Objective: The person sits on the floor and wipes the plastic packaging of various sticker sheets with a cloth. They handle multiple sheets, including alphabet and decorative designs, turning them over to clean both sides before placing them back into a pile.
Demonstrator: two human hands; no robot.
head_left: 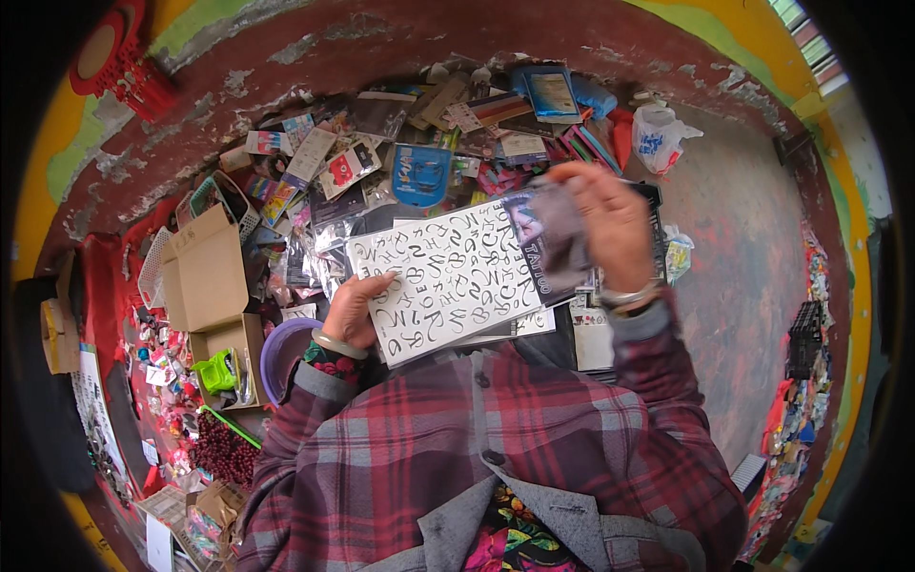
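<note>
Plaid jacket point(410, 458) nearest, with one patterned sheet point(438, 281) held out across the person's front. Bare floor point(724, 315) lies open to the right; on the left, one purple basin point(286, 357) crowds that sleeve and one open cardboard box point(210, 276) stands beyond it. Heaped packets, too many to count, fill the far side up to the wall point(381, 52). From where I'm standing, the sheet's long axis runs left to right, its right end slightly farther from the body, dark band rightward. The left hand point(355, 310) is closed on the left edge, thumb on top. The right hand point(615, 224), blurred, has fingers curled on one grey cloth point(562, 238) over the band.
</note>
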